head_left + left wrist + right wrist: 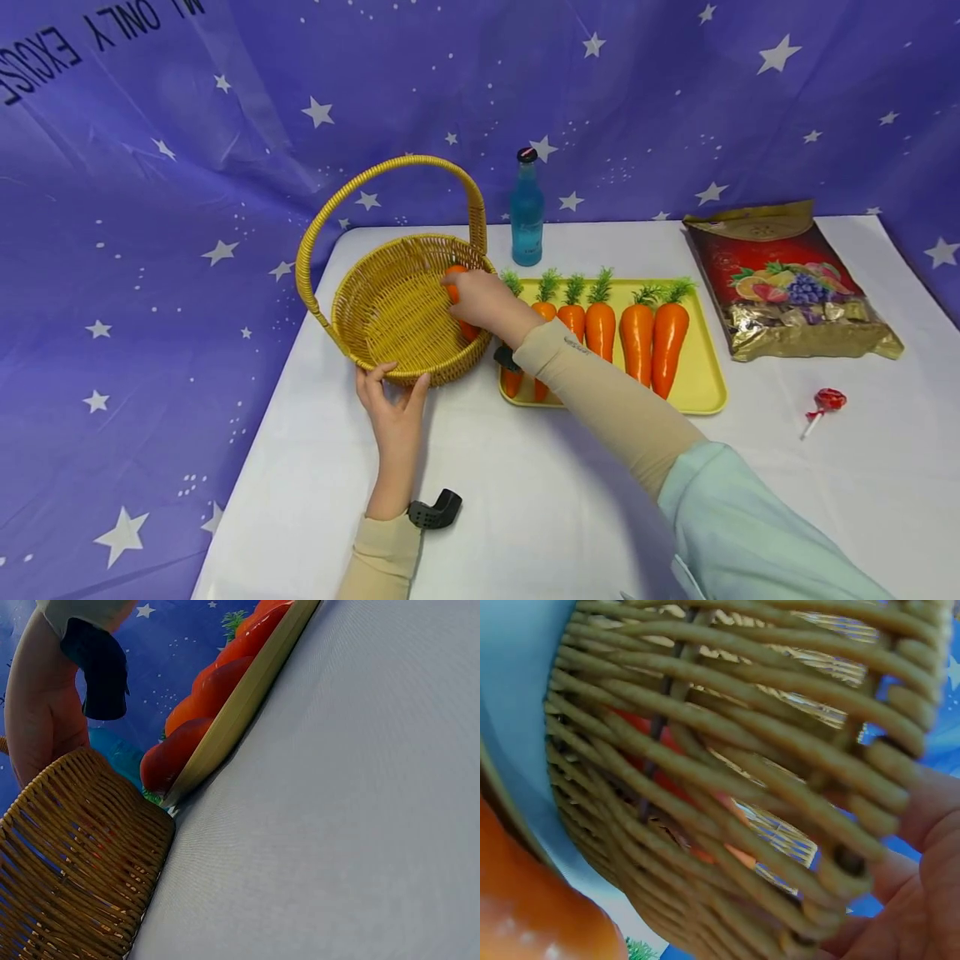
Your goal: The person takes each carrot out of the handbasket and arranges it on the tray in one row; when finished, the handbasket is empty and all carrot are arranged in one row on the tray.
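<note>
A yellow wicker basket [408, 312] with a tall arched handle stands at the table's back left. My left hand [393, 421] grips its near rim between thumb and fingers. Over the basket's right rim reaches my right hand [491, 304], its fingers curled round an orange carrot [453, 282] low inside the wall. The hand hides the carrot's middle. In the right wrist view, parts of that carrot [637, 735] show through the weave, with the right hand [922, 892] at the rim. The left wrist view shows the basket's side [90, 855] close up.
Right of the basket lies a yellow tray [705, 375] with several leafy-topped carrots [670, 342], partly under my right forearm. A blue bottle [527, 217] stands behind it. Farther right are a red and gold candy bag [795, 287] and a red lollipop [829, 400].
</note>
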The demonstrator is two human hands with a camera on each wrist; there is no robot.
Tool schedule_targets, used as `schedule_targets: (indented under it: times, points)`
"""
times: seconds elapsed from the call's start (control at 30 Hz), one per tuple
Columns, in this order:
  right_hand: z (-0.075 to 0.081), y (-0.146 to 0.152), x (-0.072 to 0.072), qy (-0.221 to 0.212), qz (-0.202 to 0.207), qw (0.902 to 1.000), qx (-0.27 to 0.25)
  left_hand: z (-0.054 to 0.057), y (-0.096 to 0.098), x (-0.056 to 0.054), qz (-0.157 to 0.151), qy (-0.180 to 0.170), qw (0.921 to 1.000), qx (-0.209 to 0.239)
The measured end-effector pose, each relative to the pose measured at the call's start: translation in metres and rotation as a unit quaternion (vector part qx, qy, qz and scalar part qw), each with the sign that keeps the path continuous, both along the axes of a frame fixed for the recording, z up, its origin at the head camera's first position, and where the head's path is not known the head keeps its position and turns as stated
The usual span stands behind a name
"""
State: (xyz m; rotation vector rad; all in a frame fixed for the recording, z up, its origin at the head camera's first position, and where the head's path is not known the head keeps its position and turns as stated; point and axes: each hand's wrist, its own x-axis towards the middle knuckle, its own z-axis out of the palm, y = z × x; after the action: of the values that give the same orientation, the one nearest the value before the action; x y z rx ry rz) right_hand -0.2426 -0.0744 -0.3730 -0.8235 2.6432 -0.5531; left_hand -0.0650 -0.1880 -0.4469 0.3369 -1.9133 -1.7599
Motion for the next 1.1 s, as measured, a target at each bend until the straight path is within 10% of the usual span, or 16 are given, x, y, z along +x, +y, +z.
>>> schedule_targets:
  times: [0.7,1.1]
  points:
    - [-0.016,-0.018,-0.005,0.005,-0.022,0.9978,0.062,-0.028,-0.008,-0.009,0.001,0.010,1.0000,0.000]
    - [-0.023,-0.022,-0.001,-0.008,-0.029,0.9980,0.056,0.000,0.000,0.000,-0.011,0.006,0.9999,0.008]
